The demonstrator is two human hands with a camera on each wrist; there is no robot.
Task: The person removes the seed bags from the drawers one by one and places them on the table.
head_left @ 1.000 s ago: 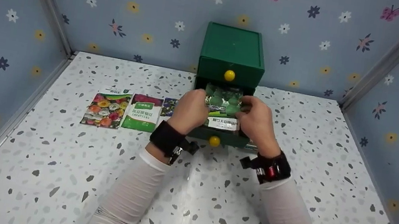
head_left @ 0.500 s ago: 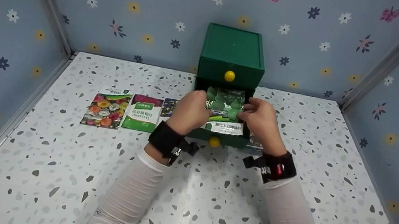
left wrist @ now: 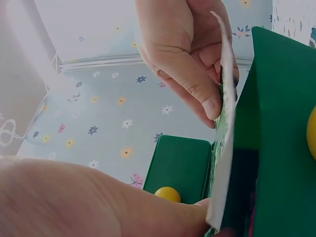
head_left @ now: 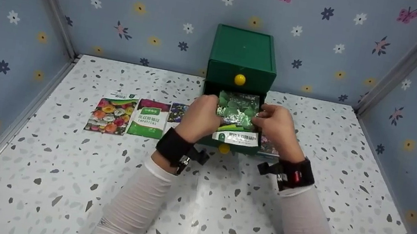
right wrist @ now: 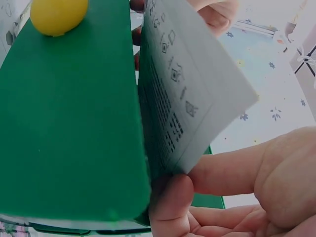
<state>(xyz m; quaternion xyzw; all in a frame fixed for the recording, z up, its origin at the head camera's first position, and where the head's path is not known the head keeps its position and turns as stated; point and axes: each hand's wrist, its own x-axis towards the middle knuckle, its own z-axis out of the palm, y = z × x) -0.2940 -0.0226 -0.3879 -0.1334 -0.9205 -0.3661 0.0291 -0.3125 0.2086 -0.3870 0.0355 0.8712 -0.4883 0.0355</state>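
A seed packet (head_left: pixel 238 111) with green gourd-like fruits on its front is held over the pulled-out lower drawer (head_left: pixel 243 149) of a green drawer box. My left hand (head_left: pixel 202 118) pinches its left edge in the head view. At the opposite edge, my right hand (head_left: pixel 277 128) pinches it between thumb and fingers. From the right wrist, the packet's white printed back (right wrist: pixel 187 94) shows close beside the green drawer front (right wrist: pixel 74 128). The left wrist view catches the packet nearly edge-on, beside the drawer opening. Most of the drawer's inside is hidden beneath the packet.
The drawer box (head_left: pixel 244 49) stands against the flowered back wall, its upper drawer closed with a yellow knob (head_left: pixel 240 79). Left of it lie a packet with colourful flowers (head_left: pixel 110 116), a green-and-white packet (head_left: pixel 148 119) and a partly covered blue-flowered one (head_left: pixel 178 112). Another packet (head_left: pixel 268 147) lies right.
The gourd-printed seed packet has shifted a little right and toward me, with its white lower band dropping over the drawer front. My right hand has moved right; the left has moved only slightly.
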